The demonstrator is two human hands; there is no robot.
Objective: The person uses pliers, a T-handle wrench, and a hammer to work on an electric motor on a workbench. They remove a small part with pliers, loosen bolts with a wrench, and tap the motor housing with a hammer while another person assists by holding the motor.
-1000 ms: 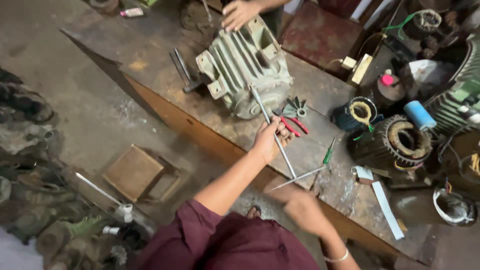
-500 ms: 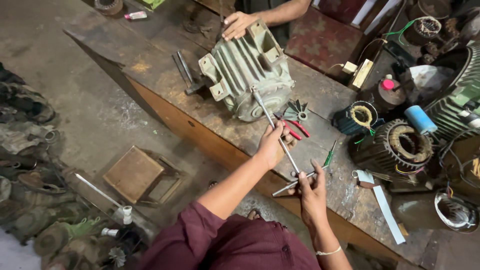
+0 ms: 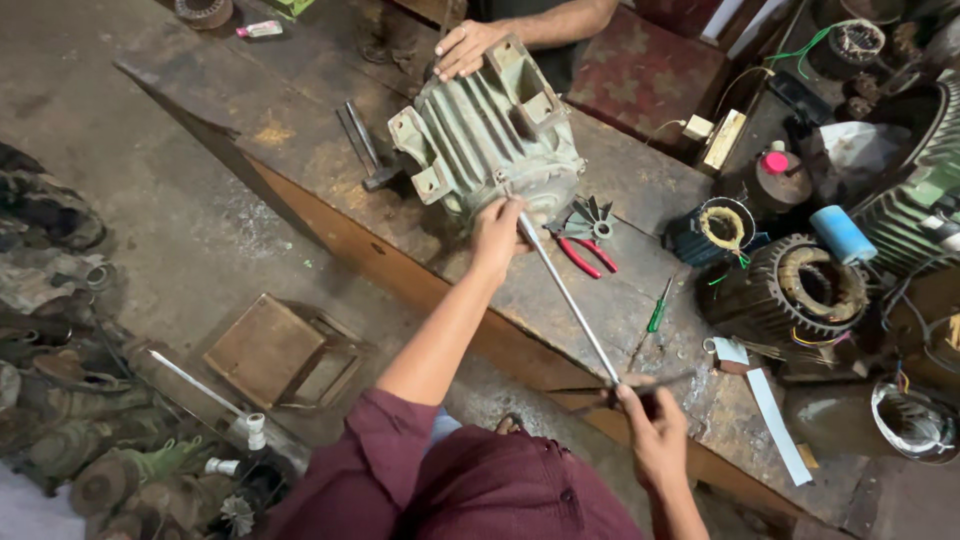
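A rusty worktop (image 3: 300, 150) runs diagonally across the frame. Upper centre on it, a green electric motor housing (image 3: 490, 140) is lain. A long steel rod (image 3: 565, 295) is gripped near the housing by the left hand (image 3: 497, 232), and at its lower end by the closed right hand (image 3: 655, 435).

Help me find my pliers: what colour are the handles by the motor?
Red handles on the pliers, lying beside the green motor housing; the head view shows them.

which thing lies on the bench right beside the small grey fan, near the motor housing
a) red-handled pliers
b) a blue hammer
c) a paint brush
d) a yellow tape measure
a: the red-handled pliers lie on the bench touching the small grey fan, just right of the green motor housing.
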